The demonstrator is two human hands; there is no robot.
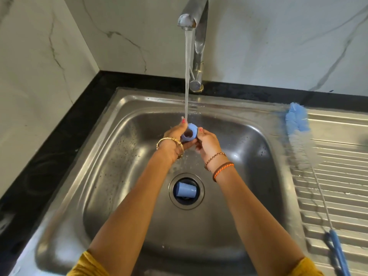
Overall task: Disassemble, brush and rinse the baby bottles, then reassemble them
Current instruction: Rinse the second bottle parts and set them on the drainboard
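Observation:
A blue bottle collar ring (191, 130) with a round hole in its middle is held under the running stream of water over the sink basin. My left hand (175, 140) grips it from the left and underneath, and my right hand (207, 143) pinches its right side. A blue bottle cap (186, 189) lies on its side in the drain opening of the steel sink (111, 168). A long bottle brush (298, 124) with blue and white bristles lies on the draining board at the right, and its blue handle (337, 250) points toward me.
The steel tap (196, 26) stands at the back centre with water flowing. A ribbed draining board (338, 176) lies to the right of the basin. Black countertop (49, 152) runs along the left and back, under white marble walls.

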